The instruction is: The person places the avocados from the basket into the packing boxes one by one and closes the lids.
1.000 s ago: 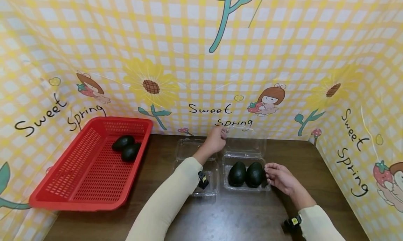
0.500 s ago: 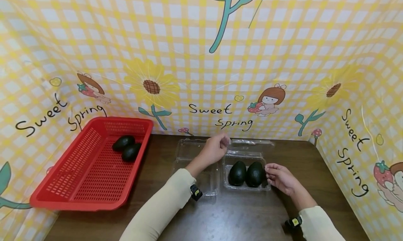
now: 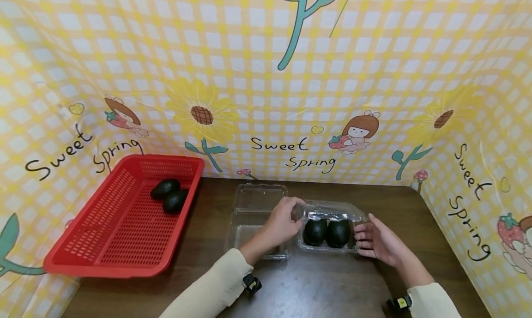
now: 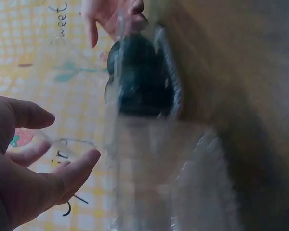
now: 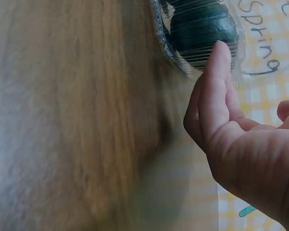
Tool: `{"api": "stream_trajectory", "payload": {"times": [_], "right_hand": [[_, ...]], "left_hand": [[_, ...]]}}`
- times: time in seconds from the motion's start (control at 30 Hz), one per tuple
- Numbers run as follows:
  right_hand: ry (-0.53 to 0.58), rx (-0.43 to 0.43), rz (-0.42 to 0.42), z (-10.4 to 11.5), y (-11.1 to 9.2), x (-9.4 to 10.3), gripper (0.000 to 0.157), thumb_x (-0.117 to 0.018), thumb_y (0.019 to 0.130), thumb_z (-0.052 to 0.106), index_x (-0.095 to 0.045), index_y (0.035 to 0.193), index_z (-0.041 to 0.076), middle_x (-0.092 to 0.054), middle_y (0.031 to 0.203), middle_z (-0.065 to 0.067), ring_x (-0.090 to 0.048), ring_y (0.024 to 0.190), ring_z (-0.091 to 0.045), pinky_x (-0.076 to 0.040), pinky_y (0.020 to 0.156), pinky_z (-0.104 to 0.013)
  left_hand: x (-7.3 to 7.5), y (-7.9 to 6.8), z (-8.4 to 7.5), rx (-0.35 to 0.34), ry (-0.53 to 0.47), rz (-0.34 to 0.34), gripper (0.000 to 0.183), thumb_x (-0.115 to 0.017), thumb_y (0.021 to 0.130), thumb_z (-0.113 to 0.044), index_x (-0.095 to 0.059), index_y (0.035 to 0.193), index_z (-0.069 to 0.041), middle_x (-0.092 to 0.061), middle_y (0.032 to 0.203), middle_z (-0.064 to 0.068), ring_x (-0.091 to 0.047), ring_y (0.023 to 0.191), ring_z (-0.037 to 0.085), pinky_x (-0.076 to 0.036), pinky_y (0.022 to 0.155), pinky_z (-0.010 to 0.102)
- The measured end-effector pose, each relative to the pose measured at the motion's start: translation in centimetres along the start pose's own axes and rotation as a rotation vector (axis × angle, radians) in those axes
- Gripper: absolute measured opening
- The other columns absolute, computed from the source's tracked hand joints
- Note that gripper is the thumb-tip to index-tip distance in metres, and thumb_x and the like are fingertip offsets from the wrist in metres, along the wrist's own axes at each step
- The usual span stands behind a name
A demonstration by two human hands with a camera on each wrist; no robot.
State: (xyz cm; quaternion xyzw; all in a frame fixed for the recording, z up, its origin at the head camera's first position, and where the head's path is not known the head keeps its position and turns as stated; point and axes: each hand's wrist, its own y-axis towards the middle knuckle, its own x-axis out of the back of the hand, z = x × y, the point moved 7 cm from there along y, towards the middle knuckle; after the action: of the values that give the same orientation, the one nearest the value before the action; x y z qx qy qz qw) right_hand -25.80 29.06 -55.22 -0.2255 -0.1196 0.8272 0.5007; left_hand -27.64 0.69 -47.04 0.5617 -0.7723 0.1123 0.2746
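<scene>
Two dark green avocados (image 3: 314, 231) lie side by side in a clear plastic clamshell box (image 3: 322, 249) at right of centre. Its clear lid (image 3: 332, 209) leans forward over them, partly folded down. At the lid's left edge is my left hand (image 3: 282, 223), thumb and fingers spread apart with the plastic edge between them. My right hand (image 3: 382, 240) stands at the box's right side, fingers extended toward it. In the right wrist view a fingertip of the right hand (image 5: 221, 106) overlaps the ribbed wall in front of an avocado (image 5: 202, 29).
A second clamshell box (image 3: 260, 198) stands with its lid back just left of the first, partly behind my left forearm. The red basket (image 3: 160, 262) at the left holds two more avocados (image 3: 165, 189). A checked cloth (image 3: 232, 45) surrounds the wooden table (image 3: 307, 285).
The lid has swung forward and down from its raised position at the back. My left hand has come nearer with it. My right hand has spread its fingers along the box's side.
</scene>
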Motion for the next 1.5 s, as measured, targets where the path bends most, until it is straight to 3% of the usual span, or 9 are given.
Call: {"api": "stream_trajectory", "payload": {"times": [0.13, 0.37, 0.5, 0.6, 0.8, 0.93, 1.07, 1.33, 1.5], "right_hand": [[0.023, -0.016, 0.052, -0.2, -0.8, -0.1, 0.063, -0.015, 0.109, 0.059, -0.054, 0.123, 0.012, -0.059, 0.110, -0.002, -0.061, 0.099, -0.016, -0.058, 0.091, -0.036], [0.113, 0.014, 0.264, -0.5, -1.6, -0.9, 0.062, -0.011, 0.110, 0.053, -0.057, 0.130, 0.016, -0.058, 0.118, -0.002, -0.062, 0.107, -0.017, -0.057, 0.098, -0.038], [0.112, 0.031, 0.305, -0.6, -1.8, -1.1, 0.055, -0.014, 0.113, 0.043, -0.060, 0.131, 0.019, -0.058, 0.119, -0.002, -0.063, 0.109, -0.017, -0.056, 0.100, -0.039], [0.103, 0.058, 0.314, -0.6, -1.8, -1.3, 0.049, -0.017, 0.115, 0.029, -0.063, 0.131, 0.022, -0.058, 0.121, -0.003, -0.064, 0.110, -0.018, -0.055, 0.101, -0.040], [0.090, 0.084, 0.282, -0.6, -1.7, -1.6, 0.035, -0.031, 0.111, 0.007, -0.055, 0.133, 0.017, -0.058, 0.120, -0.004, -0.065, 0.110, -0.019, -0.055, 0.101, -0.039], [0.070, 0.081, 0.238, -0.6, -1.7, -1.9, 0.028, -0.037, 0.108, 0.003, -0.048, 0.132, 0.013, -0.059, 0.115, -0.003, -0.065, 0.109, -0.018, -0.055, 0.100, -0.038], [0.055, 0.087, 0.192, -0.7, -1.5, -1.9, 0.024, -0.040, 0.107, 0.001, -0.042, 0.128, 0.012, -0.061, 0.106, 0.000, -0.067, 0.105, -0.016, -0.056, 0.098, -0.037], [0.020, 0.069, 0.065, -1.2, -0.9, -1.7, 0.025, -0.045, 0.104, 0.002, -0.037, 0.127, 0.010, -0.060, 0.098, 0.000, -0.068, 0.100, -0.016, -0.058, 0.091, -0.033], [0.026, 0.077, 0.015, -1.0, -0.9, -1.9, 0.029, -0.047, 0.102, 0.000, -0.036, 0.128, 0.007, -0.061, 0.099, -0.002, -0.069, 0.096, -0.017, -0.058, 0.089, -0.032]], "left_hand": [[-0.7, -1.1, 0.2, 0.026, -0.052, 0.012, 0.047, -0.070, 0.088, 0.000, -0.061, 0.135, -0.004, -0.057, 0.127, 0.017, -0.064, 0.104, 0.025, -0.056, 0.084, 0.032], [-1.5, -2.3, 0.7, 0.056, -0.076, -0.026, 0.057, -0.069, 0.084, 0.005, -0.058, 0.139, -0.002, -0.053, 0.134, 0.019, -0.065, 0.106, 0.025, -0.055, 0.081, 0.026], [-1.9, -2.8, 1.0, 0.073, -0.107, -0.013, 0.064, -0.065, 0.081, 0.008, -0.056, 0.143, -0.002, -0.049, 0.143, 0.018, -0.060, 0.110, 0.026, -0.056, 0.083, 0.027], [-2.2, -3.0, 1.3, 0.075, -0.143, 0.010, 0.068, -0.062, 0.079, 0.010, -0.054, 0.145, -0.001, -0.046, 0.147, 0.018, -0.058, 0.116, 0.029, -0.058, 0.091, 0.035], [-2.2, -3.4, 1.4, 0.033, -0.122, 0.022, 0.073, -0.059, 0.077, 0.012, -0.050, 0.148, 0.000, -0.046, 0.149, 0.019, -0.057, 0.121, 0.032, -0.054, 0.101, 0.043], [-2.1, -3.7, 1.1, 0.013, -0.004, 0.040, 0.075, -0.061, 0.080, 0.009, -0.046, 0.152, -0.003, -0.046, 0.151, 0.017, -0.058, 0.121, 0.029, -0.055, 0.096, 0.038], [-2.0, -3.8, 0.5, 0.010, 0.086, 0.045, 0.075, -0.062, 0.085, 0.002, -0.041, 0.156, -0.004, -0.042, 0.157, 0.018, -0.055, 0.131, 0.032, -0.053, 0.101, 0.043], [-2.1, -3.6, 0.0, 0.135, 0.097, 0.034, 0.072, -0.060, 0.091, -0.003, -0.033, 0.158, 0.003, -0.038, 0.160, 0.026, -0.049, 0.139, 0.038, -0.045, 0.112, 0.052], [-2.6, -3.3, -0.1, 0.140, 0.144, 0.049, 0.073, -0.061, 0.086, 0.004, -0.035, 0.155, 0.010, -0.045, 0.153, 0.031, -0.048, 0.141, 0.043, -0.042, 0.115, 0.052]]}}
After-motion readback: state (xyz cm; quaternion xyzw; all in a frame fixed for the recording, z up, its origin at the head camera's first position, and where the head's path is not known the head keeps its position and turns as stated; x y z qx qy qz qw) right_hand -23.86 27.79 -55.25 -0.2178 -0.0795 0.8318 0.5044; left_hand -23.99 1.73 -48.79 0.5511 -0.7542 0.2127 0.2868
